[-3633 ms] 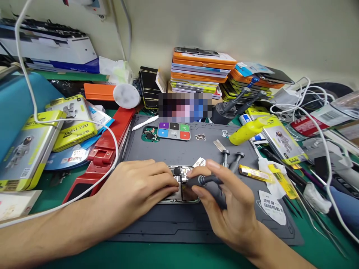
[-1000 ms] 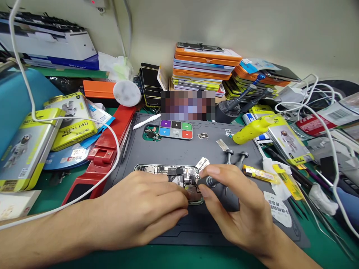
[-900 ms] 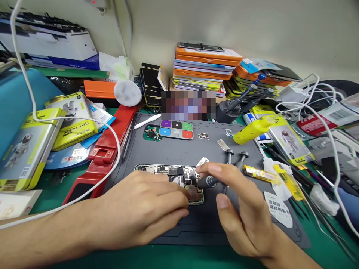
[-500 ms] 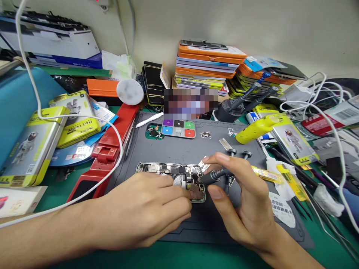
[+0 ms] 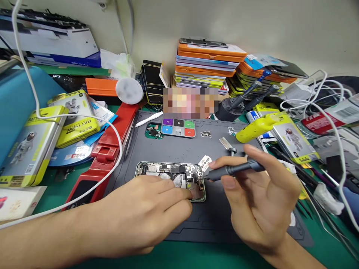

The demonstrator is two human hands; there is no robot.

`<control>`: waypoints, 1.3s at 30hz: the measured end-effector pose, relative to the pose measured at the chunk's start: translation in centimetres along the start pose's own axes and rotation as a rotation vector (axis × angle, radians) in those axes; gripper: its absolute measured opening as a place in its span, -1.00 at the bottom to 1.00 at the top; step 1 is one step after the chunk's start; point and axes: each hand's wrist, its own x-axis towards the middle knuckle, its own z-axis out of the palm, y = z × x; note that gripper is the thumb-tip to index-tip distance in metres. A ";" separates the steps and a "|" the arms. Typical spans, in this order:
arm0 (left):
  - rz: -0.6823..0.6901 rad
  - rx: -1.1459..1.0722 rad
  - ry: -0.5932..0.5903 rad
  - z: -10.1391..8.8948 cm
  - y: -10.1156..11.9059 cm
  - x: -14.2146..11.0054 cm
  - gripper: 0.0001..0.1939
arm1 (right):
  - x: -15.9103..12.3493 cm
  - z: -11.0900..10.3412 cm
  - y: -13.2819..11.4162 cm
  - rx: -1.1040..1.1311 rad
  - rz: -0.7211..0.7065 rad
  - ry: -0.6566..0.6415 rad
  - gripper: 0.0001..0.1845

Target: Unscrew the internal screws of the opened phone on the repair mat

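An opened phone (image 5: 198,192) with its circuit boards exposed lies on the grey work mat (image 5: 179,149). My left hand (image 5: 146,213) is curled over the phone's near side, its fingers pressed together and holding the phone; the thumb is hidden. In my right hand (image 5: 260,198) a dark screwdriver (image 5: 230,171) is pinched between thumb and fingers. The screwdriver is tilted, and its thin tip points into the phone's right end, at the upper corner; whether it touches a screw is too small to tell. A razor blade (image 5: 205,162) lies just beyond that corner.
A colored-square tray (image 5: 178,128) and a small green board (image 5: 155,131) lie at the mat's far side. A yellow bottle (image 5: 255,129) is on the right, before a black screwdriver stand (image 5: 228,109). A white cable (image 5: 119,138) loops at left. Battery boxes (image 5: 24,145) crowd the left.
My right hand has moved right and now grips the screwdriver more firmly, with the handle leaned lower and rightward. My left hand stays on the phone, nearly unmoved.
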 end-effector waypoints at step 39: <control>-0.011 -0.004 0.071 0.2 0.1 0.2 -0.80 | 0.0 0.6 -1.6 0.211 0.259 0.014 -0.32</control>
